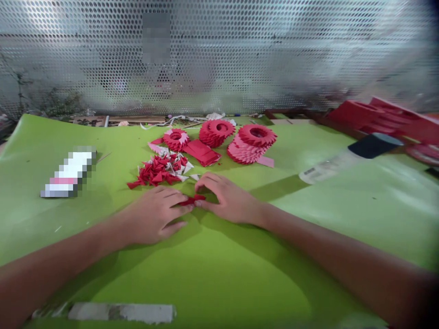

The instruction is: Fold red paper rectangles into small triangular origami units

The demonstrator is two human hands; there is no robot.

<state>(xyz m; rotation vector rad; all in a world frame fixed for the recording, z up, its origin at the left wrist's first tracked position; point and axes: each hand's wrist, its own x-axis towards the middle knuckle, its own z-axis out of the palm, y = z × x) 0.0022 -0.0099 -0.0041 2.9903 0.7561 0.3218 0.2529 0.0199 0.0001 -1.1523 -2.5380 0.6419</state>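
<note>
A small piece of folded red paper [188, 201] lies on the green table cover between my hands. My left hand [154, 214] rests palm down with its fingers stretched out. Its fingertips touch the left part of the paper, and its thumb is apart. From the other side, my right hand [228, 198] curves its thumb and index finger round the paper's right end; its other fingers are partly hidden. Just beyond my hands is a pile of folded red and white paper triangles [159, 169]. Behind it lies a stack of flat red paper pieces [202, 152].
Three rings of interlocked folded paper stand at the back: a small one [175, 139], a red one [216, 132] and a red-and-pink one [252, 142]. A blurred phone-like object [70, 173] lies left. A clear, black-capped bottle [329, 167] stands right, near red material [377, 119].
</note>
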